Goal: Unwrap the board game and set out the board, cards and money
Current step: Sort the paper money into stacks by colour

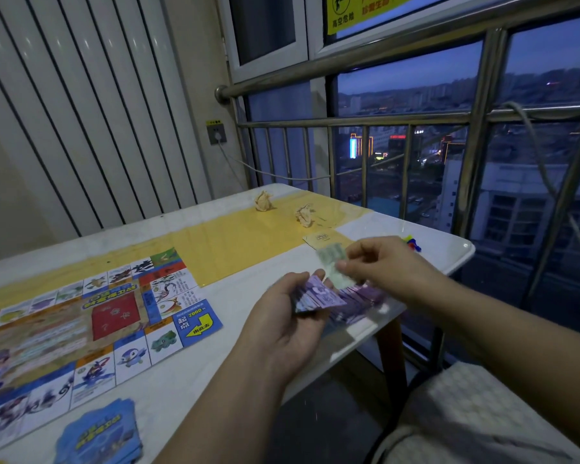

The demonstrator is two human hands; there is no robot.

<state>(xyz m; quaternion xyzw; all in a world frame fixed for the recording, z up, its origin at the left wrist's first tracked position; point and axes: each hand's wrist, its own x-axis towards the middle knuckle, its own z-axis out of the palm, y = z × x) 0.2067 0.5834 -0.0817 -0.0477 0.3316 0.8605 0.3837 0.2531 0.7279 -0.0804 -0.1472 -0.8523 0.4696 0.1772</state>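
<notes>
Left hand [288,323], right of the board [81,326] and blue card deck [101,430] I see lying flat on the table [198,363], grips a stack of purple money [318,298]. Right hand [389,266] pinches one green note [332,267] by its end, above more purple notes [359,304] near the table edge.

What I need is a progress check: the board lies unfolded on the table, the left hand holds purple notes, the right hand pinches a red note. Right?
Not quite. The head view shows the right hand pinching a pale green note, not a red one. The board does lie unfolded on the table, and the left hand holds purple notes.
</notes>
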